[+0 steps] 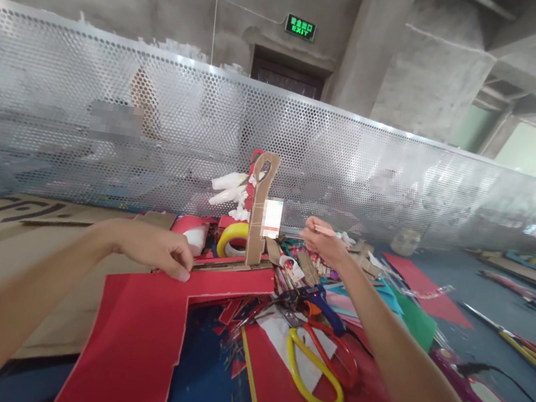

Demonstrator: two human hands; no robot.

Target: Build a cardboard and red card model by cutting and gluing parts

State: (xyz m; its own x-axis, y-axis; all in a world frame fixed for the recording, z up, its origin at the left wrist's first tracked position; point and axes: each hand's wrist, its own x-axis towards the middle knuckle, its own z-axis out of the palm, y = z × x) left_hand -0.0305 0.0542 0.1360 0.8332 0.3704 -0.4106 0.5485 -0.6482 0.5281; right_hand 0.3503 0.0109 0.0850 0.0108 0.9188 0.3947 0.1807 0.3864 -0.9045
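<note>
My left hand (157, 250) rests with curled fingers on the top edge of a large red cut-out paper sheet (138, 329), pressing it down. My right hand (325, 240) is raised above the craft pile, its fingers pinched on a thin pale wooden stick (319, 229). Between the hands stands an upright cardboard piece (260, 206) with a hole near its top. A yellow tape roll (232, 236) lies just behind the red sheet.
Yellow-handled scissors (312, 375) and red-handled scissors (333, 352) lie on red paper at front right. A purple glue gun (480, 397) with cable sits far right. Cardboard sheets (1, 235) lie left. A perforated metal screen (107, 130) closes off the back.
</note>
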